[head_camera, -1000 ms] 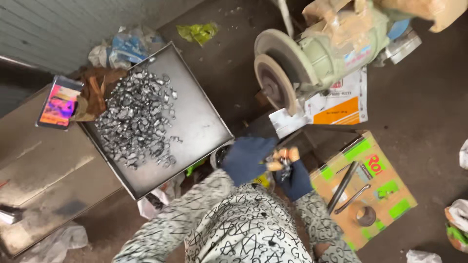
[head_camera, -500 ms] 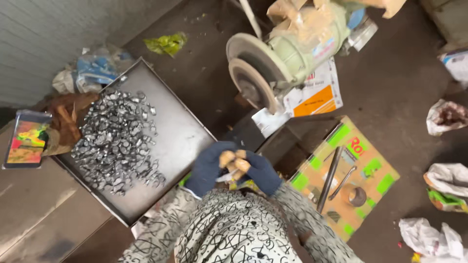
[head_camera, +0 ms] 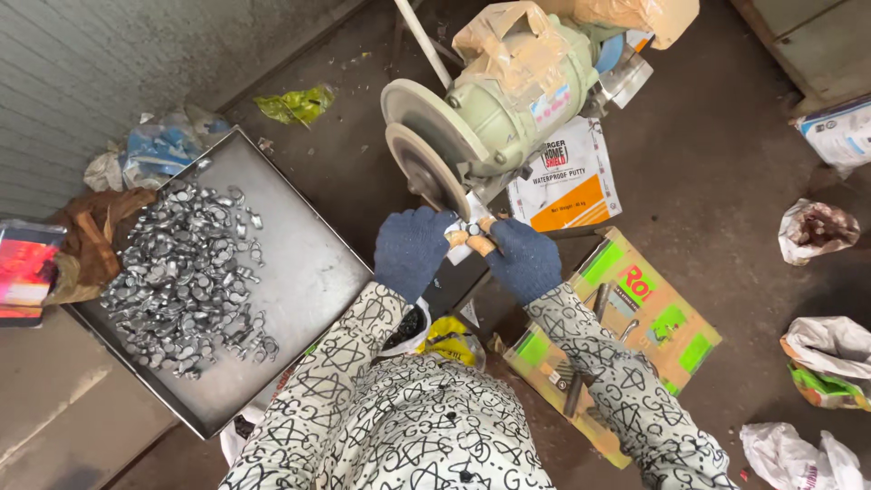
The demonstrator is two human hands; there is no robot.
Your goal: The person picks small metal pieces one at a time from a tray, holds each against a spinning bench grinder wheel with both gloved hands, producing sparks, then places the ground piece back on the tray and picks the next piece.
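Both my hands wear dark blue knitted gloves with bare fingertips. My left hand [head_camera: 413,249] and my right hand [head_camera: 523,259] pinch one small shiny metal piece [head_camera: 472,229] between them. The piece is pressed against the lower edge of the grinding wheel [head_camera: 426,171] of a pale green bench grinder [head_camera: 508,100]. My sleeves are white with black scribbled patterns. To the left lies a grey metal tray [head_camera: 299,272] holding a heap of several similar shiny metal pieces [head_camera: 186,277].
A flattened cardboard box [head_camera: 635,318] with metal tools on it lies at the right. A white and orange sack [head_camera: 567,177] lies under the grinder. Plastic bags [head_camera: 830,349] are scattered at the right. A phone [head_camera: 25,272] rests at the left edge. Corrugated wall at top left.
My hands have moved from near my lap up to the grinding wheel, carrying the small metal piece. The view has shifted, so the tray and grinder sit lower and more to the right.
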